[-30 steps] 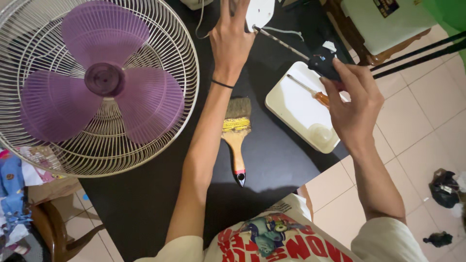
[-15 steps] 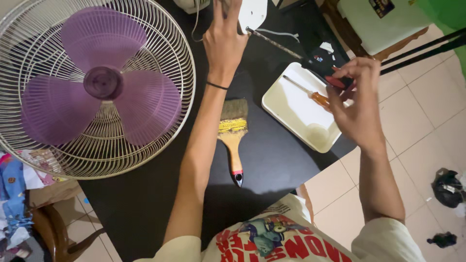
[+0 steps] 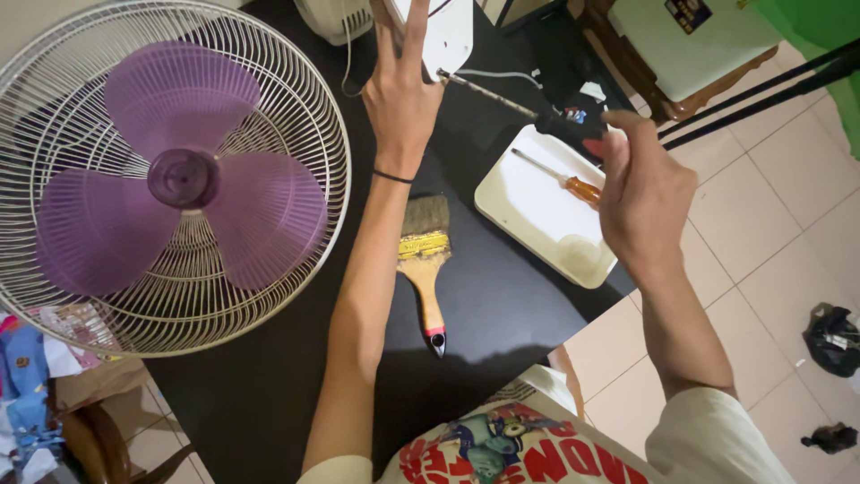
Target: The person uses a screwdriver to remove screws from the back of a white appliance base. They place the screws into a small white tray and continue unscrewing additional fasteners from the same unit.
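At the top centre of the frame the left hand (image 3: pixel 400 94) presses flat, fingers spread, against a white panel (image 3: pixel 443 31) on the black worktop (image 3: pixel 502 305). At right, the right hand (image 3: pixel 640 193) is closed around the dark handle of a long screwdriver (image 3: pixel 502 97), whose tip meets the panel's edge. Just beside that hand a white tray (image 3: pixel 537 211) holds an orange-handled screwdriver (image 3: pixel 560 179). A paintbrush (image 3: pixel 426 260) lies at centre, a purple-bladed fan (image 3: pixel 170 175) at left.
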